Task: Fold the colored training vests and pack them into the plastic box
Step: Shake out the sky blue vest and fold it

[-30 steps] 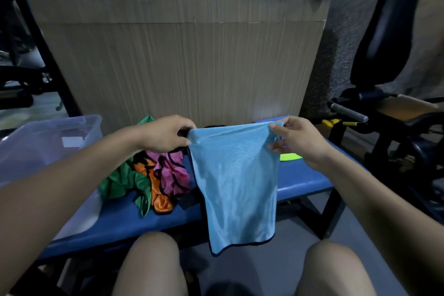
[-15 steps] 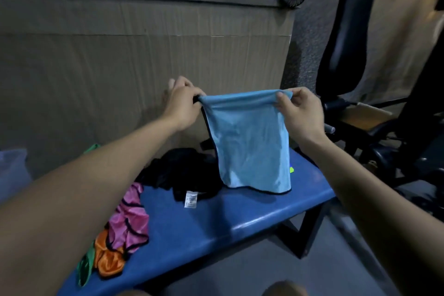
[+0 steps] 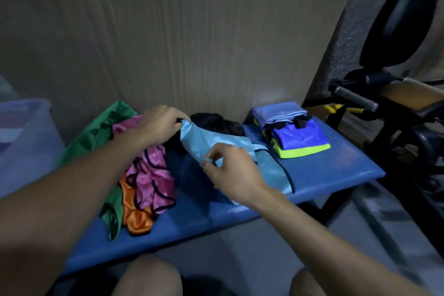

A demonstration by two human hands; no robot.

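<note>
Head view: we are folding the light blue vest [image 3: 223, 144] on the blue bench [image 3: 324, 170].

We are gripping 1 end of the vest with our left hand [image 3: 161, 125], fingers curled round the bunched cloth, while our right hand [image 3: 230, 168] is pinching the fabric at its near edge. The vest is lying slack across the bench between the loose pile [image 3: 146, 170] of pink, orange and green vests and the folded stack [image 3: 295, 132] at the far right end. The plastic box [image 3: 24, 142] is sitting at the left, well apart from our hands. The satin looks slippery, so we judge the fold could slide open if either grip loosens. The vest's lower part is hanging close to the bench's front edge and could slip off. The black garment [image 3: 216, 122] just behind could also be getting caught into the fold.
</note>
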